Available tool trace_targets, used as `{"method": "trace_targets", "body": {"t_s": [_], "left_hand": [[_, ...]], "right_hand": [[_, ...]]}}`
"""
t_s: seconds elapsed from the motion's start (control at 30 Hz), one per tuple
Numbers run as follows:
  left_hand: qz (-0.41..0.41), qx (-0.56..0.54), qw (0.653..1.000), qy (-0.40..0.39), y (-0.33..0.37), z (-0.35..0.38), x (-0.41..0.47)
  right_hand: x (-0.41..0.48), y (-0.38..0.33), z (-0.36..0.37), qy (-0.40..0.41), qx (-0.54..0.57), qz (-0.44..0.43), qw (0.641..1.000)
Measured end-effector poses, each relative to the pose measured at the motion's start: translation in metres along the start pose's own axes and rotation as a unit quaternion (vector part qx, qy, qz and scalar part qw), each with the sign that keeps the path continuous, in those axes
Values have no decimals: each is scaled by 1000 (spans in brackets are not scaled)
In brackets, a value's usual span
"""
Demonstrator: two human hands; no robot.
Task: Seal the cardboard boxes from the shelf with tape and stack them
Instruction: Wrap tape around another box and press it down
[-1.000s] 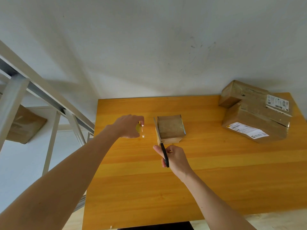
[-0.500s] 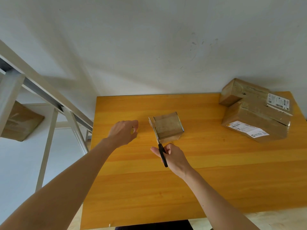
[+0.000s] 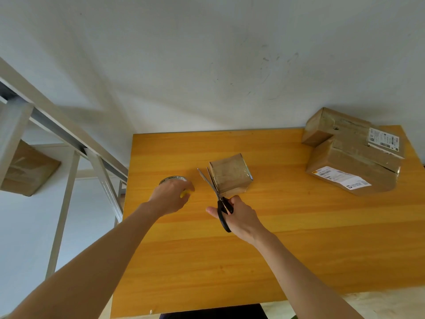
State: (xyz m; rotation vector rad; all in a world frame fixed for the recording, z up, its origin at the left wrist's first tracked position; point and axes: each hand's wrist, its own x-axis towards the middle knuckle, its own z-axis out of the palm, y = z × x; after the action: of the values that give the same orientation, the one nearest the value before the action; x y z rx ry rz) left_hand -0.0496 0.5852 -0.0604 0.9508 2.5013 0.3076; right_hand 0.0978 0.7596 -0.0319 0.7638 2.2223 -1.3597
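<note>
while your left hand [image 3: 171, 196] grips the tape roll [image 3: 173, 179] on the surface [image 3: 299, 238], your right hand [image 3: 239, 217] holds open scissors [image 3: 217, 199] against the small box [image 3: 230, 176] just ahead of it.

Worktop [image 3: 299, 238] showing orange-yellow woodgrain; small box [image 3: 230, 174] showing brown under glossy clear tape; scissors [image 3: 224, 217] showing black handles, grey blades.

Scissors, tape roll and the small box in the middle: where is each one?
scissors [image 3: 222, 207]: head view, on the black handle by the pivot.
tape roll [image 3: 173, 179]: head view, on its printed rim above the fingers.
small box [image 3: 230, 172]: head view, on its taped top face.
</note>
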Motion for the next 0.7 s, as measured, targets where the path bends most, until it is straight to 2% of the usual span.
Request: {"method": "trace_targets", "body": {"t_s": [0.13, 0.27, 0.3, 0.37, 0.43, 0.5, 0.53, 0.6, 0.7], "left_hand": [[19, 31, 996, -81, -2, 12, -2], [-1, 13, 998, -69, 1, 22, -7], [-12, -9, 999, -39, 3, 21, -9], [-45, -99, 992, 71, 10, 12, -7], [-100, -233, 947, 196, 18, -12, 3], [-105, -330, 909, 233, 27, -44, 21], [-79, -340, 914, 209, 34, -60, 29], [-14, -309, 945, 104, 54, -83, 45], [9, -158, 985, -68, 80, -89, 62]], "right_hand": [[-2, 1, -1, -10, 2, 2, 1000], [-1, -1, -4, -20, -7, 5, 1000], [-1, -1, -5, -23, -11, 5, 1000], [-1, -1, -6, -25, -18, 8, 999], [0, -1, -8, -26, -23, 10, 999], [0, 1, -9, -28, -27, 11, 999], [0, 1, -9, -30, -28, 12, 999], [0, 2, -9, -30, -30, 13, 999], [0, 1, -9, -28, -40, 13, 999]]}}
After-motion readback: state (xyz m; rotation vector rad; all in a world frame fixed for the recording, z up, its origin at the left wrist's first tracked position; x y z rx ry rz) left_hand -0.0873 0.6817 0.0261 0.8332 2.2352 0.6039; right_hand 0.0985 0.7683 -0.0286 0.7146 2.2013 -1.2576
